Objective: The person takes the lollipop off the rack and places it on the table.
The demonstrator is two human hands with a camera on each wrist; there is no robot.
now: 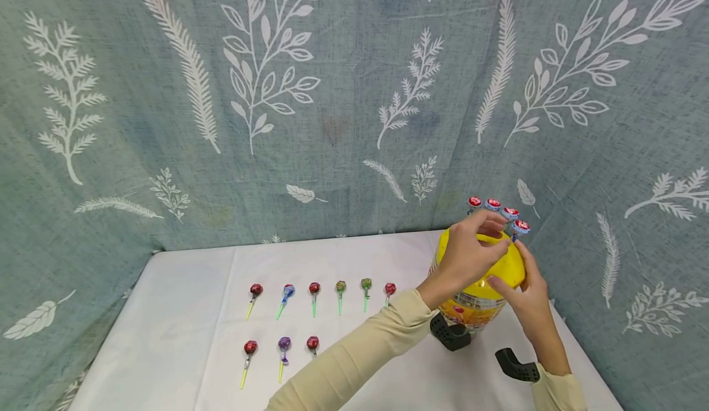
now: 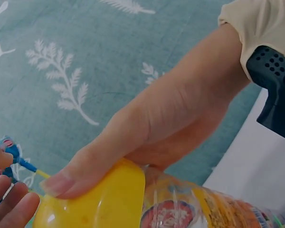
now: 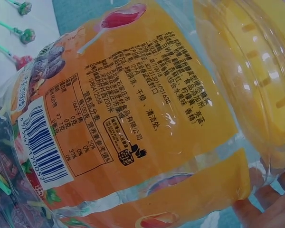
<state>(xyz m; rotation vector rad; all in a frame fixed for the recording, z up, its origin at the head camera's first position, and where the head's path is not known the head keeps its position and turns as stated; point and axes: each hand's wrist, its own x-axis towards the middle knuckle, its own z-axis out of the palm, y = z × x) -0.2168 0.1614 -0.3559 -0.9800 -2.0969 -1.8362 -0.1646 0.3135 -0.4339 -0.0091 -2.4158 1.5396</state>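
Observation:
A plastic candy jar with a yellow lid stands at the right of the table, its printed label filling the right wrist view. My right hand grips its lid and side, thumb on top in the left wrist view. Several lollipops with red and blue wrappers stand in a row along the lid's far edge. My left hand is over the lid, fingers and thumb apart beside the nearest of these lollipops. In the left wrist view its fingers partly cover a blue lollipop head.
Loose lollipops lie in two rows on the white table: a back row and a front row. My left sleeve covers part of the table. A leaf-patterned cloth hangs behind and at both sides.

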